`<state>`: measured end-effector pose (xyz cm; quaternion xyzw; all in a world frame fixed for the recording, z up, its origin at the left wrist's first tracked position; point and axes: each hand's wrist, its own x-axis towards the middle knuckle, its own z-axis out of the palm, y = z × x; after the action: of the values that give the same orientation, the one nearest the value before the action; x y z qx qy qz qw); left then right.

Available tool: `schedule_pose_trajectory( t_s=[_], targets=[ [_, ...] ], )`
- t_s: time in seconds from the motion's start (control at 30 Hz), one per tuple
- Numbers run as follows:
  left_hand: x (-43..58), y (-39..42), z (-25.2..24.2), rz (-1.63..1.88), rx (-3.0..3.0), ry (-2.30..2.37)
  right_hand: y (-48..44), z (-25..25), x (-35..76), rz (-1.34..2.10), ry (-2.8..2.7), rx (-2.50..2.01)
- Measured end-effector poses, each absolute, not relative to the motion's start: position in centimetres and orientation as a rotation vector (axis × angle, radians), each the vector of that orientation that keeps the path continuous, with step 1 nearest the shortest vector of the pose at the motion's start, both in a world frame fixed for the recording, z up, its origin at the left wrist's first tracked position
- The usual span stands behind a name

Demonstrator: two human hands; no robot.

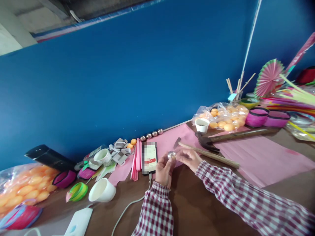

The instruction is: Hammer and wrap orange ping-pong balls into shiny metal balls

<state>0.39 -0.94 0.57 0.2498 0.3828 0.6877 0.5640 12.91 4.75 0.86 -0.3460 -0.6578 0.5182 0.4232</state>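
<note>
My left hand (163, 168) is closed around a small shiny silver ball (171, 154), holding it above the table. Thumb and fingers of my right hand (189, 158) are pinched together at the ball's right side; whether they grip the ball or something tiny is too small to make out. Just behind my hands lies a small hammer (209, 153) with a wooden handle. A phone (149, 159) rests to the left of my left hand, its cable running toward me. Several silver balls (154, 133) stand in a row by the blue wall.
Pink paper sheets (268, 160) cover parts of the brown table. A larger claw hammer (236, 135) lies at the right, near a bag of orange balls (221, 118). Paper cups (102, 190), green tape (78, 191) and another bag of orange balls (29, 186) stand at the left.
</note>
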Motion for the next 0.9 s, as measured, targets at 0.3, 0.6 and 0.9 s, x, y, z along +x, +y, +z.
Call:
schedule_pose_trajectory(
  t_s=[0.3,0.6,0.9],
  targets=[
    [0.37,-0.97,0.60,1.607,0.600,0.899,4.62,1.15,12.99,1.273,-1.674,-0.881],
    [0.29,-0.90,0.41,1.612,0.596,0.891,4.69,1.16,13.03,1.284,-1.676,-0.864],
    [0.28,-0.93,0.28,1.614,0.629,0.909,4.51,1.75,13.28,1.306,-1.712,-0.889]
  ],
)
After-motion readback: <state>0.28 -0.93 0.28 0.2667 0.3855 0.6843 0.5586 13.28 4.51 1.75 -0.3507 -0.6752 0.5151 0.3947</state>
